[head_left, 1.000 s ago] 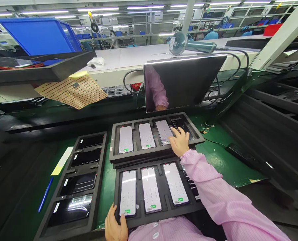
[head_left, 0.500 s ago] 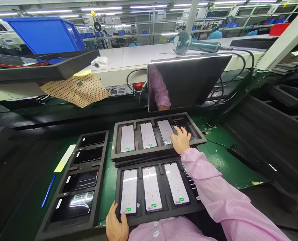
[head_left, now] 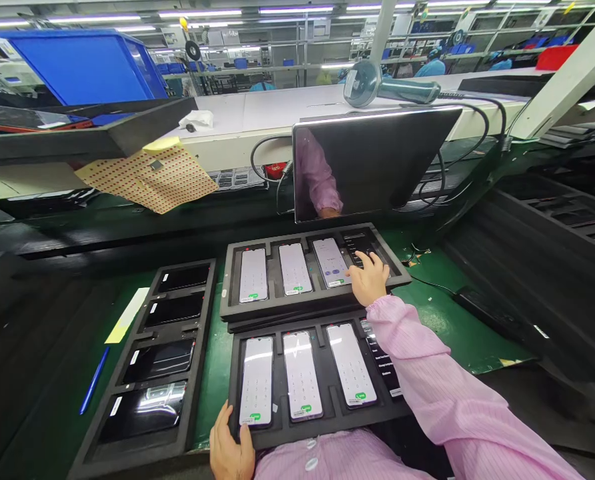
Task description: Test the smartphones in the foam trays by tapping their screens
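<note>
My right hand point(head_left: 370, 277) hovers with fingers apart over the right end of the far foam tray point(head_left: 277, 307), between a lit phone point(head_left: 329, 261) and a dark-screened phone point(head_left: 360, 245). Whether a fingertip touches glass I cannot tell. Two more phones with white keypad screens, a left one point(head_left: 253, 273) and a middle one point(head_left: 295, 268), lie in that tray. Below it, the near tray point(head_left: 327, 423) holds three white-screened phones and a dark-screened one point(head_left: 385, 367) partly behind my sleeve. At its lower left corner rests my left hand point(head_left: 231, 443), thumb and fingers apart, beside a phone point(head_left: 256, 380).
Left of these stands another foam tray point(head_left: 197, 393) of black-screened phones. Beside it lie a blue pen point(head_left: 95, 380) and a paper strip point(head_left: 127, 313). A dark monitor point(head_left: 377, 163) stands behind the trays; a handheld scanner point(head_left: 392, 88) lies on the shelf above. Dark trays flank the right side.
My right hand has shifted slightly right, away from the third phone in the far tray. That phone's screen now shows a small pop-up with purple buttons. My left hand stays put.
</note>
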### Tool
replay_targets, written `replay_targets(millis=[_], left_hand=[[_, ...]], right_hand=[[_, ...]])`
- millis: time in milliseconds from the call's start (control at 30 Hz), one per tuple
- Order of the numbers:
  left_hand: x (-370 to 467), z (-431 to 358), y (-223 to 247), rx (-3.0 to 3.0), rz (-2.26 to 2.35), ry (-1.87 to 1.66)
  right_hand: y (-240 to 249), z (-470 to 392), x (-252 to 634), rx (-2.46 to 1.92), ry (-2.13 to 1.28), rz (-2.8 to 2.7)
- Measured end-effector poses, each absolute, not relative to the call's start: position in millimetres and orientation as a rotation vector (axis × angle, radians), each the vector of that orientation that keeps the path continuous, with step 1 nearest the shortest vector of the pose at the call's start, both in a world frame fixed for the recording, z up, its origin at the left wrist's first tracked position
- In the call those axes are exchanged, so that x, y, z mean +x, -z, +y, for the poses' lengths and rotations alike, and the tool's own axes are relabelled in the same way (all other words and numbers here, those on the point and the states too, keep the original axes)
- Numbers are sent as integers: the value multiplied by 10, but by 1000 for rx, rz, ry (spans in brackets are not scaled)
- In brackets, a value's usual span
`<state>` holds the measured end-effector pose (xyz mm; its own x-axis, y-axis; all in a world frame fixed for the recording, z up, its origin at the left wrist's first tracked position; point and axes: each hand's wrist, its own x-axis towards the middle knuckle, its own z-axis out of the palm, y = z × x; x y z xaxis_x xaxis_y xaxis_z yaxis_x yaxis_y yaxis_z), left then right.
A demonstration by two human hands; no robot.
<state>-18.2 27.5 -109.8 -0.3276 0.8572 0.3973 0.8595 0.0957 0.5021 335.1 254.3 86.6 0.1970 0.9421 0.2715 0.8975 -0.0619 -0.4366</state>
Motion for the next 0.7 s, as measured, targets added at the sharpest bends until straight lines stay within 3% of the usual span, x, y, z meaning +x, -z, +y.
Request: replay_targets(millis=[300,533,700], left_hand=[[-132,280,1066,-1764,-2371,1109],[-99,283,1015,-1747,-2355,1107],[-171,277,1071,-1805,-2311,1090]], right_hand=[[-880,2494,3220,-1780,-288,-2016],[-866,2514,3306,-1994,-164,-1713],[-866,2500,3216,-1869,-250,-1923]])
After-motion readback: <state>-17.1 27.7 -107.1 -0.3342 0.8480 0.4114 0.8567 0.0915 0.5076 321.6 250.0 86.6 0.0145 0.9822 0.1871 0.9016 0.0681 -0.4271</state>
